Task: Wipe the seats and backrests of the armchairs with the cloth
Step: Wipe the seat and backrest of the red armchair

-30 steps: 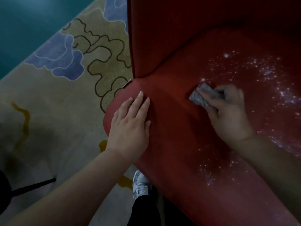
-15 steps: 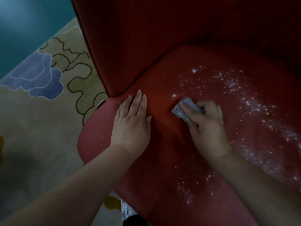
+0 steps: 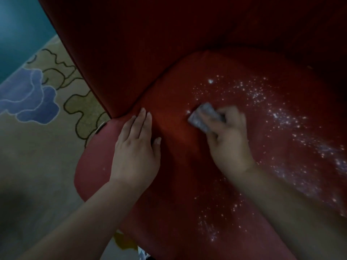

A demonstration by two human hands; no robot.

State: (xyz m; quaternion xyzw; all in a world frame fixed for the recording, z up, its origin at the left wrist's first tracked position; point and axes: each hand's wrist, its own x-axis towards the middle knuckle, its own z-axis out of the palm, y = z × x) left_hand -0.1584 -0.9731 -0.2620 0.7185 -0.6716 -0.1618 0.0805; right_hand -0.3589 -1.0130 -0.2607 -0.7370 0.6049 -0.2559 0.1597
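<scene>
The red armchair (image 3: 187, 44) is filling most of the view, with its backrest (image 3: 150, 34) rising above the seat (image 3: 178, 166), and it is now taking more of the picture than half a second ago, while the patterned carpet (image 3: 37, 128) is showing less at the left. White specks (image 3: 281, 119) are lying scattered over the right part of the seat. The left hand (image 3: 135, 152) is resting flat on the seat near its left edge, fingers straight and together, in the same place as before. The right hand (image 3: 229, 139) is curling its fingers round the grey cloth (image 3: 202, 117), and its grip is pressing the cloth on the seat, just beside the specks, slightly further right than before.
</scene>
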